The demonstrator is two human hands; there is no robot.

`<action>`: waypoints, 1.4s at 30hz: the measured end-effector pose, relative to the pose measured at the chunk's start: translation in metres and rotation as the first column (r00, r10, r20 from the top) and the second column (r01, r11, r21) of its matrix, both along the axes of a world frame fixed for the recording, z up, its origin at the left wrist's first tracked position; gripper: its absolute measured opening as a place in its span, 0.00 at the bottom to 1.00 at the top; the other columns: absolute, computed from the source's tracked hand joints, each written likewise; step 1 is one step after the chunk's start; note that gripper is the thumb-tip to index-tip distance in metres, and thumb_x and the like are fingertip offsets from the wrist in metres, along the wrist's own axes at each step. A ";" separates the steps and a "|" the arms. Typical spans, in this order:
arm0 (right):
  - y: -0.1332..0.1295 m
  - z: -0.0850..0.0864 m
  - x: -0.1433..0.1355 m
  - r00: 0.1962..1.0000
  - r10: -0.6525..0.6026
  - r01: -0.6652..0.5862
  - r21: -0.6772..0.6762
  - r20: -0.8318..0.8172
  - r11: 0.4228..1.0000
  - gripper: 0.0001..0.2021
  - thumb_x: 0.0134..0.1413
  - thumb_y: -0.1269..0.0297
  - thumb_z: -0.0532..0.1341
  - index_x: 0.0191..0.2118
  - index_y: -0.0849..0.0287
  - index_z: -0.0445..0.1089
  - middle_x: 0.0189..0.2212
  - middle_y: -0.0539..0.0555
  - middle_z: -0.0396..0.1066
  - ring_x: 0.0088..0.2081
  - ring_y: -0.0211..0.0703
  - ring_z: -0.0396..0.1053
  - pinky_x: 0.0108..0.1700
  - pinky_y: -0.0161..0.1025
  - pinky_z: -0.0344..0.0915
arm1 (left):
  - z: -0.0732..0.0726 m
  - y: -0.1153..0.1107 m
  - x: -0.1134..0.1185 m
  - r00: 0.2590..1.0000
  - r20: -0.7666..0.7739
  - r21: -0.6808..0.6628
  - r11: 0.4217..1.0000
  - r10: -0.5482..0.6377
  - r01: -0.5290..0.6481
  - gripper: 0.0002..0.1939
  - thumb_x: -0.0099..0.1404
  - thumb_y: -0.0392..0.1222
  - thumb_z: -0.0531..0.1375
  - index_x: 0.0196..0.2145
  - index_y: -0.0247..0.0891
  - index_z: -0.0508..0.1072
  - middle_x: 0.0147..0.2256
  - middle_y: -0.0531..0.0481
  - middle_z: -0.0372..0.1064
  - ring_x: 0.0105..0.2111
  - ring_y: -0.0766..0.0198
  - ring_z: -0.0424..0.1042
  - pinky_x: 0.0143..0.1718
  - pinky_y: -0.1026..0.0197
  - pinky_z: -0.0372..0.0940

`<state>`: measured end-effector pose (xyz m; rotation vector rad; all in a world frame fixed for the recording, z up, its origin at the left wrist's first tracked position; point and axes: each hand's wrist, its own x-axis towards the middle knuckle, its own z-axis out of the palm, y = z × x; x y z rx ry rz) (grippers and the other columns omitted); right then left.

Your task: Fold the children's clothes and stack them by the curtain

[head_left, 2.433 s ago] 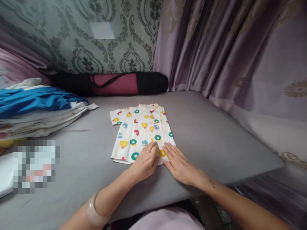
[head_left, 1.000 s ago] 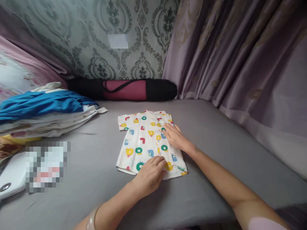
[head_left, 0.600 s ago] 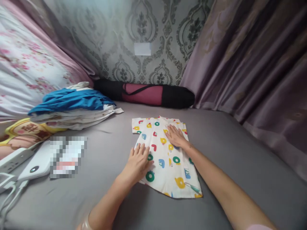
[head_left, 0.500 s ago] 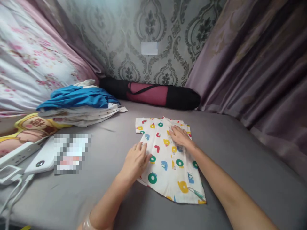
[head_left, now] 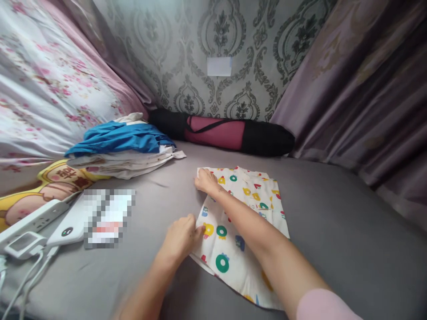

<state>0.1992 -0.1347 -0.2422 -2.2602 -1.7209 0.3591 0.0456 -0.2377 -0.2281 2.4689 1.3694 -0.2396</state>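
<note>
A small white short-sleeved shirt (head_left: 222,244) with red, yellow, green and blue prints lies spread on the grey bed sheet. My right arm reaches across it, and my right hand (head_left: 206,181) is closed on the sleeve at its upper left. Lower down, my left hand (head_left: 182,235) pinches the shirt's left side edge between thumb and fingers. My right forearm covers part of the shirt's middle and lower right.
Folded clothes (head_left: 123,138) are piled at the left, near a yellow cartoon cushion (head_left: 63,175). A power strip (head_left: 36,222), a white power bank (head_left: 66,229) and cables lie in front. A black and pink long bag (head_left: 216,133) rests along the wall.
My right hand has crossed from the shirt's right chest to its left sleeve and closed there. My left hand has moved to the side edge and pinched it. The view has shifted slightly.
</note>
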 end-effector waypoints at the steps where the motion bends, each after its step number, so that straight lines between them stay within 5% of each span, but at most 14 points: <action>1: 0.004 -0.002 -0.005 1.000 -0.030 0.030 -0.016 0.008 0.999 0.21 0.57 0.61 0.57 0.54 0.65 0.64 0.53 0.67 0.66 0.50 0.55 0.68 0.48 0.44 0.63 | 0.000 0.000 0.000 1.000 -0.005 -0.013 1.000 -0.005 0.005 0.14 0.68 0.48 0.50 0.35 0.37 0.70 0.36 0.41 0.74 0.37 0.53 0.74 0.31 0.59 0.57; 8: 0.017 -0.003 -0.016 0.993 -0.096 0.092 -0.055 -0.070 0.994 0.21 0.48 0.75 0.58 0.50 0.68 0.68 0.52 0.71 0.66 0.50 0.56 0.69 0.49 0.46 0.65 | -0.005 -0.001 0.002 0.999 -0.009 -0.058 0.998 -0.031 0.030 0.14 0.67 0.49 0.51 0.31 0.39 0.70 0.35 0.42 0.74 0.37 0.54 0.73 0.30 0.61 0.55; 14: 0.009 0.004 0.026 0.940 -0.167 0.183 0.028 -0.297 0.983 0.10 0.47 0.72 0.59 0.37 0.61 0.73 0.40 0.62 0.75 0.46 0.53 0.72 0.45 0.40 0.66 | 0.000 -0.008 0.000 0.993 0.106 -0.017 0.998 -0.058 0.060 0.08 0.66 0.43 0.52 0.30 0.40 0.65 0.31 0.47 0.72 0.32 0.60 0.71 0.27 0.62 0.51; 21: -0.023 0.021 0.089 0.675 -0.202 0.388 0.108 -0.709 0.915 0.06 0.45 0.72 0.54 0.29 0.60 0.69 0.23 0.49 0.71 0.27 0.38 0.70 0.28 0.30 0.64 | 0.018 -0.029 0.006 0.926 0.363 -0.063 0.989 -0.101 0.133 0.04 0.64 0.38 0.50 0.30 0.41 0.58 0.26 0.54 0.66 0.25 0.66 0.64 0.25 0.64 0.49; 26: -0.062 0.029 0.115 0.468 -0.162 0.483 0.098 -0.868 0.870 0.04 0.38 0.73 0.54 0.24 0.60 0.65 0.18 0.46 0.65 0.21 0.34 0.66 0.25 0.29 0.63 | 0.017 -0.046 0.015 0.881 0.439 -0.084 0.968 -0.176 0.236 0.02 0.61 0.35 0.50 0.32 0.41 0.59 0.27 0.55 0.65 0.26 0.66 0.63 0.26 0.64 0.50; 35: -0.116 0.000 0.157 0.325 -0.241 0.608 0.007 -0.915 0.794 0.05 0.36 0.74 0.56 0.25 0.58 0.65 0.20 0.48 0.69 0.25 0.38 0.70 0.28 0.33 0.70 | -0.005 -0.064 0.025 0.830 0.437 0.017 0.926 -0.346 0.377 0.06 0.64 0.35 0.49 0.37 0.41 0.62 0.36 0.50 0.69 0.33 0.63 0.68 0.30 0.63 0.56; 42: -0.131 -0.018 0.160 0.378 -0.379 0.633 -0.063 -0.845 0.772 0.01 0.45 0.69 0.60 0.26 0.59 0.66 0.19 0.50 0.71 0.21 0.39 0.70 0.25 0.35 0.70 | -0.004 -0.067 0.031 0.851 0.354 -0.034 0.903 -0.389 0.427 0.07 0.65 0.35 0.50 0.40 0.42 0.64 0.39 0.49 0.70 0.36 0.62 0.70 0.32 0.63 0.58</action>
